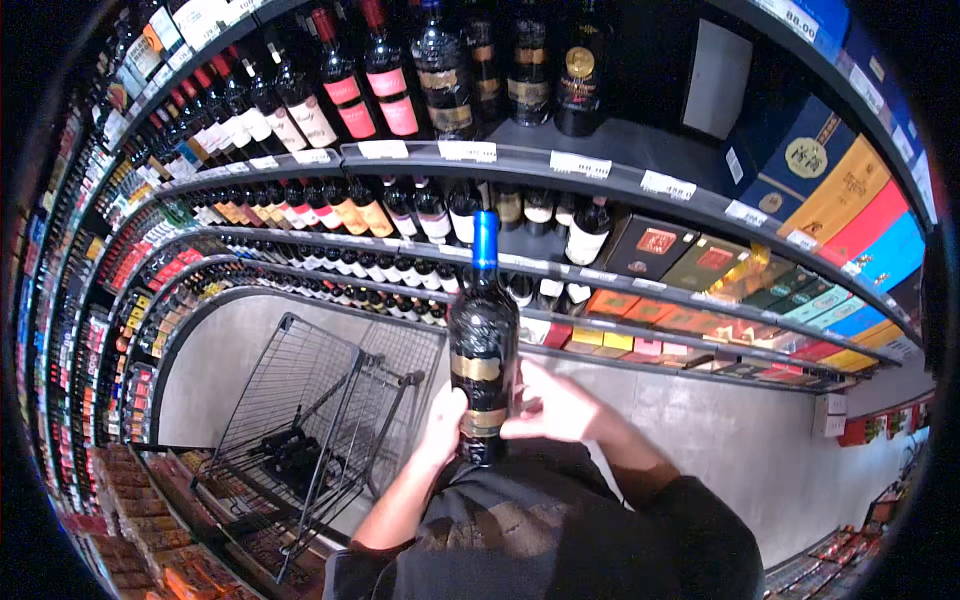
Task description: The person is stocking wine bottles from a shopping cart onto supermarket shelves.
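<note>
A dark glass wine bottle (481,322) with a blue capsule and gold-and-black labels stands upright before my chest. Clear wrap seems to cover its shoulder. My left hand (444,427) grips the lower left side, the thumb along the label. At the lower right side is my right hand (559,405), slightly blurred. Its thumb tip overlaps the bottle's edge and its fingers are bent; whether they bear on the glass I cannot tell. Similar dark bottles with gold labels (448,82) stand on the upper shelf ahead.
A wire shopping cart (300,375) stands on the grey floor (675,420) to my left, dark bottles (296,454) in its bottom. Shelves of wine bottles (300,124) curve ahead and left. Gift boxes (802,172) fill the right shelves. Stacked packages (142,510) sit at lower left.
</note>
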Demonstrator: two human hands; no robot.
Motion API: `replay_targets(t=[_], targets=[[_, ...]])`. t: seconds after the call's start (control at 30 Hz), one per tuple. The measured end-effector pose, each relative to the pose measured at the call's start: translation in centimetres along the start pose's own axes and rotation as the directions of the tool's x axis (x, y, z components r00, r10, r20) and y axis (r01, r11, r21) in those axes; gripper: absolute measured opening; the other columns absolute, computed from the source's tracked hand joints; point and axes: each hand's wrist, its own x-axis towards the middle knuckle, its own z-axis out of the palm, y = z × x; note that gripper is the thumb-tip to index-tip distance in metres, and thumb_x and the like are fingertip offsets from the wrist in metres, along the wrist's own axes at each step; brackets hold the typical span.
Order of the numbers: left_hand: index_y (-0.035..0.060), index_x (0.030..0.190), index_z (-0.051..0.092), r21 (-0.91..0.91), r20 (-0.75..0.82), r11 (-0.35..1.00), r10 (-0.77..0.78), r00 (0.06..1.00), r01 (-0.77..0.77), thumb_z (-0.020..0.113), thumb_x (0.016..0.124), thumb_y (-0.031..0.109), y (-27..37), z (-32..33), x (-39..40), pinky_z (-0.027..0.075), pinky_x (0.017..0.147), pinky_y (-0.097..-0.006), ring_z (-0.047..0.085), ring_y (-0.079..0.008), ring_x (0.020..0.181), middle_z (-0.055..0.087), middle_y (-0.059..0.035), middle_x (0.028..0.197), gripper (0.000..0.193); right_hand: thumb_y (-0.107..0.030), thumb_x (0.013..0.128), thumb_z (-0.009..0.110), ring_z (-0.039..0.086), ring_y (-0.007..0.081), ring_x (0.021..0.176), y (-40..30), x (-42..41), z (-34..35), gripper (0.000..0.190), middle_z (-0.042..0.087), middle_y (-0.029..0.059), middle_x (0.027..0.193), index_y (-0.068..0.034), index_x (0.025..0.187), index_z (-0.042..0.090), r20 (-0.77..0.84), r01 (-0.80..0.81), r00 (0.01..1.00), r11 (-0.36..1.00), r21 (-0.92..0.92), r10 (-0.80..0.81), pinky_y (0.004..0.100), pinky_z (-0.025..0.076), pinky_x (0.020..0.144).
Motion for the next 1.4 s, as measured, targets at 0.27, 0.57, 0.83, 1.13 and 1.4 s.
replay_targets(t=[0.27, 0.57, 0.83, 1.13, 1.4], targets=[[-0.0029, 0.142, 0.036, 0.633, 0.048, 0.741, 0.253, 0.966, -0.225, 0.063, 0.099, 0.050, 0.0, 2.4, 3.5, 0.045, 0.105, -0.0398, 0.055, -0.0219, 0.121, 0.059, -0.0167, 0.129, 0.074, -0.023, 0.074, 0.095, 0.062, 0.0256, 0.124, 2.4, 0.5, -0.9, 0.092, 0.062, 0.0157, 0.133, -0.002, 0.143, 0.037, -0.253, 0.004, 0.967, 0.987, 0.162, 0.038, 0.0410, 0.052, 0.103], [0.0007, 0.143, 0.048, 0.838, 0.430, 0.270, 0.206, 0.879, -0.473, 0.081, 0.084, 0.045, 10.8, 3.7, 10.0, 0.050, 0.101, -0.0463, 0.060, -0.0426, 0.117, 0.059, -0.0216, 0.128, 0.081, -0.018, 0.071, 0.096, 0.063, 0.0215, 0.121, -1.6, 3.4, -3.0, 0.075, 0.065, 0.0116, 0.133, -0.002, 0.134, 0.057, -0.484, 0.096, 0.871, 0.995, -0.007, -0.087, 0.0406, 0.048, 0.107], [-0.0215, 0.146, 0.034, 0.658, 0.691, 0.132, 0.286, 0.664, -0.742, 0.078, 0.078, 0.012, 16.7, 7.1, 11.4, 0.037, 0.117, -0.0489, 0.040, -0.0488, 0.143, 0.032, -0.0382, 0.155, 0.087, -0.022, 0.095, 0.074, 0.058, 0.0259, 0.130, -4.7, 7.5, -4.2, 0.059, 0.060, 0.0131, 0.138, -0.006, 0.146, 0.049, -0.715, 0.354, 0.597, 0.920, -0.171, -0.363, 0.0390, 0.049, 0.109], [-0.0230, 0.151, 0.008, 0.573, 0.761, 0.020, 0.357, 0.541, -0.819, 0.072, 0.078, 0.009, 20.8, 8.8, 18.2, 0.025, 0.124, -0.0487, 0.024, -0.0536, 0.149, 0.017, -0.0441, 0.159, 0.102, -0.038, 0.104, 0.061, 0.049, 0.0288, 0.140, -11.2, 12.2, -13.4, 0.065, 0.049, 0.0142, 0.151, -0.010, 0.157, 0.035, -0.698, 0.047, 0.549, 0.851, -0.522, -0.459, 0.0462, 0.042, 0.118], [-0.0081, 0.160, 0.003, 0.525, 0.688, 0.247, 0.440, 0.577, -0.815, 0.067, 0.079, 0.001, 22.7, 9.4, 23.9, 0.017, 0.127, -0.0426, 0.015, -0.0403, 0.157, 0.014, -0.0329, 0.165, 0.104, 0.001, 0.078, 0.087, 0.070, 0.0218, 0.114, -9.8, 18.5, -16.8, 0.038, 0.074, 0.0132, 0.122, 0.000, 0.115, 0.075, -0.702, 0.434, 0.338, 0.766, -0.474, -0.626, 0.0370, 0.057, 0.098]])
